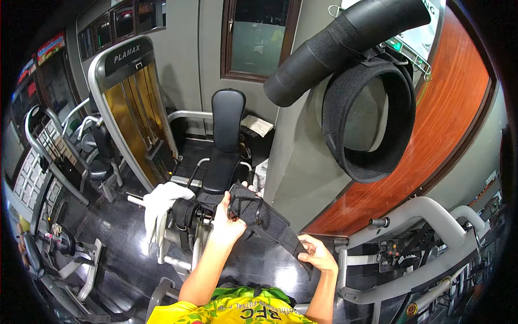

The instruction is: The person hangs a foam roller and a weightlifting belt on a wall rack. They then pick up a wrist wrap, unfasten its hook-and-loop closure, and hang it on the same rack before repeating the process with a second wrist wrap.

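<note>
"The black padded roll (345, 51) looks nearest the camera, up at the right. And the fingers below it?"

"Both sets are closed on one thing. The left hand (229, 224) is clamped on the wide end of a black strap (274, 224), right beside the dark loops fixed to it. The right hand (319, 256) has its fingers pinched together on the narrower end."

"So which way does the strap lie?"

"Between the two hands, in the air above the floor (280, 275). Its long axis slants from the left fingers down toward the right fingers, the right end lying closer to the person's body. The left hand is nearer the loops, the right hand nearer the tip, and a bit of that tip hangs just past the right fingers."

"Is it pulled straight?"

"It looks fairly straight, though how tight cannot be told."

"And farther out?"

"Just left of the left hand, a white towel (159, 210) drapes over a machine's frame, with a black cuff (184, 213) beside it. Beyond the hands stands a black padded seat (220, 170), next to a weight machine (98, 73). Up at the right, a wide black belt (340, 108) hangs in a loop under the roll."
</note>
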`<act>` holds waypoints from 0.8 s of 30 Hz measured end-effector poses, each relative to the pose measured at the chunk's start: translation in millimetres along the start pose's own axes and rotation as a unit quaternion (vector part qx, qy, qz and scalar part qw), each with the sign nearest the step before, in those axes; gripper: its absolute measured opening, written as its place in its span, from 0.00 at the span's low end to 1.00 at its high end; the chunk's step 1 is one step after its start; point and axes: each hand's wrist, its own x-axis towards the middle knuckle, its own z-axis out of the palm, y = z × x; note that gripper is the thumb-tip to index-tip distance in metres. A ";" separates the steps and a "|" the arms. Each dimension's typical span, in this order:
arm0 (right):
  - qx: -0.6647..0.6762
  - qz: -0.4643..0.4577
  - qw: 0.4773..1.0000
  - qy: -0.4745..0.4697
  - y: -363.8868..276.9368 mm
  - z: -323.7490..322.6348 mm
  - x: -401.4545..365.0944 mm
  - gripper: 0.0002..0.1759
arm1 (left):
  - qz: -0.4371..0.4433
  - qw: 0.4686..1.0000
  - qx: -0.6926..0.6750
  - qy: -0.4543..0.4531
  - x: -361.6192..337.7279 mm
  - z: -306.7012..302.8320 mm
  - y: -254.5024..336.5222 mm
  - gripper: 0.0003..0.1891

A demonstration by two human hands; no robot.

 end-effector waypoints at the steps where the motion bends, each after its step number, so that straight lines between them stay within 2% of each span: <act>1: 0.001 0.000 1.000 0.001 -20.4 5.4 -4.5 0.34 | 0.004 0.999 -0.038 0.022 1.0 -8.3 -0.6 0.21; 3: 0.075 0.063 0.995 -0.027 -61.8 11.2 -18.6 0.31 | 0.014 0.998 -0.059 0.029 2.2 -22.1 0.7 0.21; 4: 0.046 0.031 0.998 0.012 -53.7 -0.2 -23.2 0.35 | 0.028 0.996 -0.074 0.047 2.2 -27.2 0.9 0.21; 5: 0.130 0.035 0.990 0.030 -59.1 -0.6 -31.9 0.33 | 0.043 0.993 -0.090 0.064 2.0 -31.8 0.7 0.21; 6: 0.146 -0.002 0.989 0.034 -45.2 -11.9 -35.7 0.34 | 0.044 0.993 -0.091 0.065 -0.5 -30.4 -2.2 0.21; 8: 0.185 -0.101 0.976 0.049 -20.3 -25.7 -37.4 0.37 | 0.048 0.984 -0.038 0.165 -4.6 -24.8 -11.5 0.21; 9: 0.185 -0.101 0.976 0.049 -24.9 -21.1 -35.0 0.37 | 0.048 0.984 -0.038 0.165 -3.9 -26.5 -17.5 0.21; 11: 0.259 -0.148 0.954 0.010 -44.2 -2.9 -28.2 0.37 | 0.064 0.966 -0.036 0.246 -5.9 -38.9 -30.1 0.27; 12: 0.255 -0.168 0.952 0.033 -50.4 6.2 -26.7 0.37 | 0.032 0.963 -0.073 0.256 -8.5 -48.4 -33.3 0.25; 13: 0.256 -0.168 0.951 0.034 -47.0 5.9 -27.0 0.37 | -0.041 0.976 -0.191 0.091 -12.6 -92.9 -28.7 0.23; 15: 0.327 -0.219 0.919 -0.032 -40.8 1.8 -26.5 0.37 | -0.108 0.932 -0.334 0.095 -13.8 -111.6 -30.1 0.16; 16: 0.350 -0.200 0.915 -0.009 -41.1 1.4 -30.0 0.31 | -0.109 0.931 -0.334 0.096 -15.5 -114.2 -31.8 0.16; 17: 0.351 -0.199 0.915 -0.008 -35.6 -4.8 -35.8 0.31 | -0.091 0.964 -0.248 0.036 -22.4 -103.4 -34.5 0.13; 19: 0.218 -0.142 0.961 0.092 -22.0 -24.3 -48.9 0.26 | -0.069 0.991 -0.072 -0.092 -36.3 -63.5 -39.3 0.11; 20: 0.206 -0.117 0.966 0.107 -31.3 -23.0 -55.0 0.23 | -0.058 0.993 0.011 -0.105 -41.8 -59.2 -37.2 0.14; 21: 0.194 -0.082 0.969 0.126 -49.3 -16.9 -59.7 0.26 | -0.047 0.988 0.094 -0.117 -46.9 -55.6 -32.7 0.18; 22: 0.162 -0.064 0.977 0.127 -59.6 -15.7 -64.8 0.30 | -0.036 0.954 0.220 -0.200 -47.9 -48.8 -25.8 0.23; 23: 0.129 -0.045 0.982 0.129 -65.0 -19.6 -69.4 0.33 | -0.027 0.890 0.355 -0.285 -42.6 -44.8 -13.9 0.25; 24: 0.065 -0.047 0.988 0.135 -57.3 -35.3 -76.1 0.38 | -0.041 0.857 0.417 -0.302 -43.5 -41.1 -5.7 0.25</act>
